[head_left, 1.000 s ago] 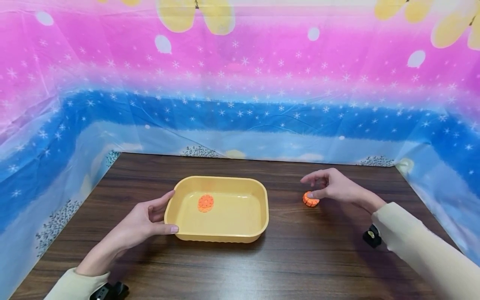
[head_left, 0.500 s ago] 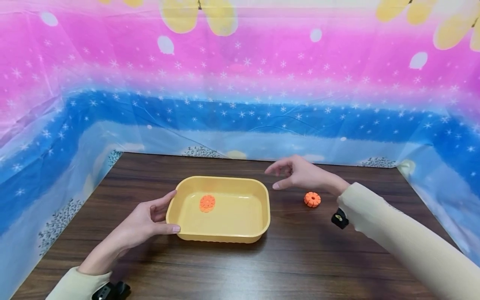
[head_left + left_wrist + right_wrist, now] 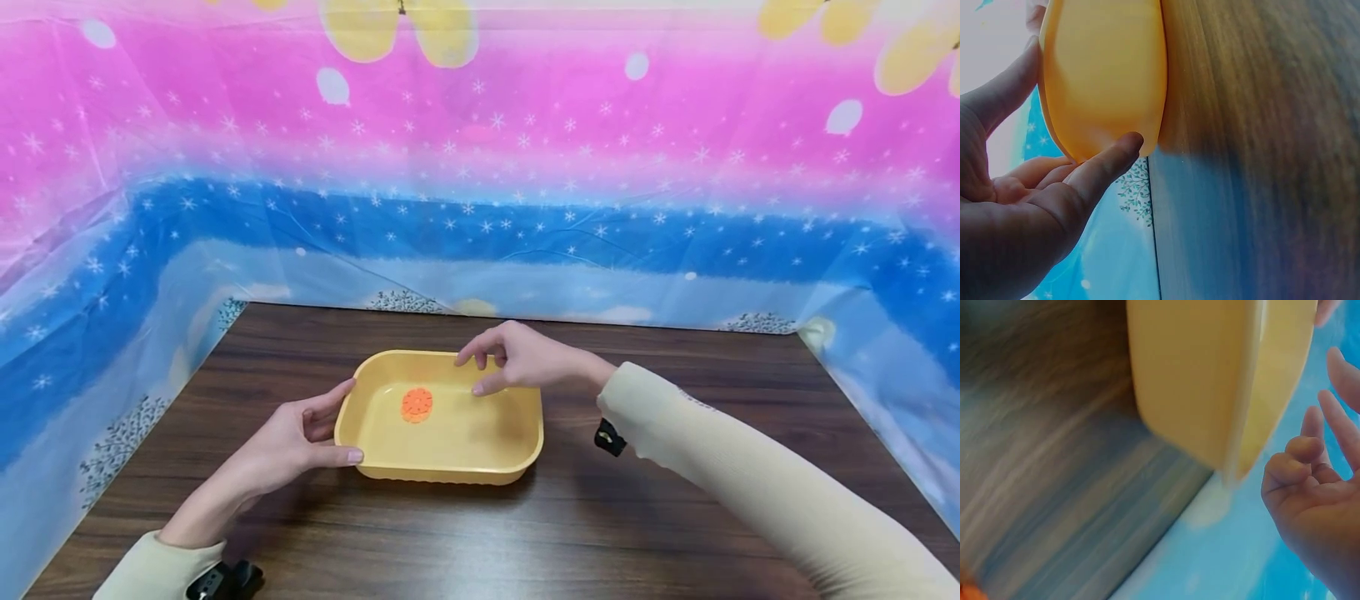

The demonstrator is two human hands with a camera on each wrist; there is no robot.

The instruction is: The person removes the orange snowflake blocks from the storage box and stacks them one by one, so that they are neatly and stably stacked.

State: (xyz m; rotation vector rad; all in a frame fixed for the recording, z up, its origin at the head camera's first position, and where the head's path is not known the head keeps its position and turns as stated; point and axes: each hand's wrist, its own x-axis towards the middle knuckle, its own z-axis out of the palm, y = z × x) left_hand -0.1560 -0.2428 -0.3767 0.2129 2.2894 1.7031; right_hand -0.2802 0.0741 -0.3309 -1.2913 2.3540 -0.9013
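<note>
A yellow plastic tub (image 3: 442,471) stands on the table. My left hand (image 3: 281,442) grips its left end, with the thumb at the front corner and the fingers by the rim further back. An orange notched disc (image 3: 417,405) lies inside the tub, left of the middle. Over the tub's back right part hovers my right hand (image 3: 517,358), fingers loosely bent and apart, holding nothing. At the bottom left corner of the right wrist view shows a bit of another orange piece (image 3: 972,592); in the head view my right sleeve covers its spot.
The dark wood-grain table (image 3: 450,542) runs back to a pink and blue patterned cloth (image 3: 480,217), which hangs behind it and along both sides. A black wrist camera (image 3: 610,437) sits under my right sleeve.
My right hand has let go of the orange piece right of the tub and moved left, across to over the tub. The left hand has kept its grip on the tub.
</note>
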